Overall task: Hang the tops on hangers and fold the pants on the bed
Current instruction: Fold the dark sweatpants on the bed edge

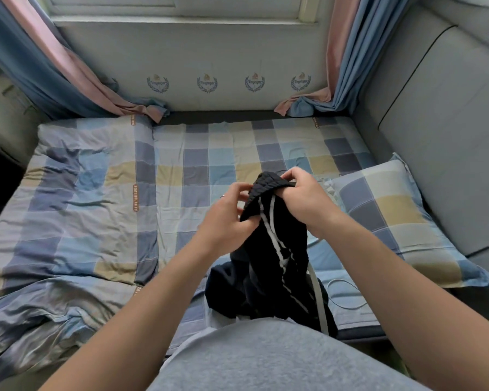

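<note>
Head view: left hand [229, 218] and right hand [305, 198] both pinch the waistband of the black pants [277, 266], 2 white stripes showing, legs draped onto the near edge of the bed [209, 153]. Pillow [393, 207] lies right, quilt [76, 198] left, flat sheet between.

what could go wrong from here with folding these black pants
1. The left hand and right hand both grip the waistband of the black pants, whose legs hang bunched; laid down like that, they may fold twisted.
2. A thin white cable lies on the bed just right of the pants and could get caught in the fabric.
3. The pillow and rumpled quilt flank the flat middle, so spread legs may land on them.
</note>
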The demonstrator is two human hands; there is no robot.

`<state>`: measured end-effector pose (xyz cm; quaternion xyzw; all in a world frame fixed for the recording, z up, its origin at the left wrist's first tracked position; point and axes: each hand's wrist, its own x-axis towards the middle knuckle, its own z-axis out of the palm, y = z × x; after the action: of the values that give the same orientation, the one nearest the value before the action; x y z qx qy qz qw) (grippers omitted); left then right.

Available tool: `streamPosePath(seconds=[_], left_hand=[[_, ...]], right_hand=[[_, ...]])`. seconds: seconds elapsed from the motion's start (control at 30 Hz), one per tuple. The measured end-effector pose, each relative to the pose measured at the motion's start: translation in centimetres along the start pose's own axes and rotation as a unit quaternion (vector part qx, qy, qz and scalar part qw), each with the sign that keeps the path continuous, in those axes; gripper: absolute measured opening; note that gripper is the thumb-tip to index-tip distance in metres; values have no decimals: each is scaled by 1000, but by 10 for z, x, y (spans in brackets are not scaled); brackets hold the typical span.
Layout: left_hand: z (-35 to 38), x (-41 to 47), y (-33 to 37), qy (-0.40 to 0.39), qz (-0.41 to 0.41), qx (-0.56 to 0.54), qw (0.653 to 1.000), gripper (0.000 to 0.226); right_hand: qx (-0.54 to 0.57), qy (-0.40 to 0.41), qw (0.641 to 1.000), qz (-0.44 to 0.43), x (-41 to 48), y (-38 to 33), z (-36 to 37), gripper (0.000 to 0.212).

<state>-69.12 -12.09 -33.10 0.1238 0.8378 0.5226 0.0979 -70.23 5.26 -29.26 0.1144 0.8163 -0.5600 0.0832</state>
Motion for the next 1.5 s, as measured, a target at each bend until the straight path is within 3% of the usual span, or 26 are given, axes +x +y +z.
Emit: streamPosePath(seconds=[0.17, 0.3, 0.4, 0.57, 0.67, 0.77, 0.87, 1.0, 1.1, 1.17, 1.23, 1.37, 1.5], left_hand=[[27, 3, -26, 28, -82, -24, 996, 12], [40, -2, -46, -18, -121, -34, 992, 23], [52, -10, -67, -46, -147, 37, 987, 27], [55, -18, -102, 70, -218, 118, 966, 6], [40, -12, -100, 164, -231, 42, 958, 1], [32, -4, -85, 205, -228, -36, 951, 5], [23, 5, -66, 205, -207, -82, 953, 9], [7, 20, -42, 160, -174, -63, 970, 11], [4, 23, -20, 111, -159, -32, 981, 10], [5, 21, -4, 82, -119, -8, 989, 10], [6, 20, 9, 62, -82, 9, 995, 10], [-1, 22, 16, 58, -14, 73, 996, 13], [-12, 20, -8, 10, -15, 179, 984, 16]], right_hand=[[172, 31, 984, 37, 1, -3, -9, 31], [315, 55, 945, 68, -2, 9, -15, 40], [434, 65, 893, 98, -1, 21, -20, 39], [515, 103, 841, 129, 4, 43, -29, 38], [491, 154, 842, 162, 5, 67, -36, 34], [428, 183, 859, 211, 8, 99, -37, 32], [342, 185, 882, 267, 8, 137, -31, 36], [217, 89, 914, 331, -2, 158, -13, 53], [129, -30, 966, 224, -14, 131, 6, 78], [87, -121, 983, 108, -19, 107, 21, 75], [64, -159, 984, 37, -16, 95, 37, 60], [-39, -57, 998, -17, -2, 97, 53, 15], [27, 53, 998, -25, 4, 81, 25, 27]])
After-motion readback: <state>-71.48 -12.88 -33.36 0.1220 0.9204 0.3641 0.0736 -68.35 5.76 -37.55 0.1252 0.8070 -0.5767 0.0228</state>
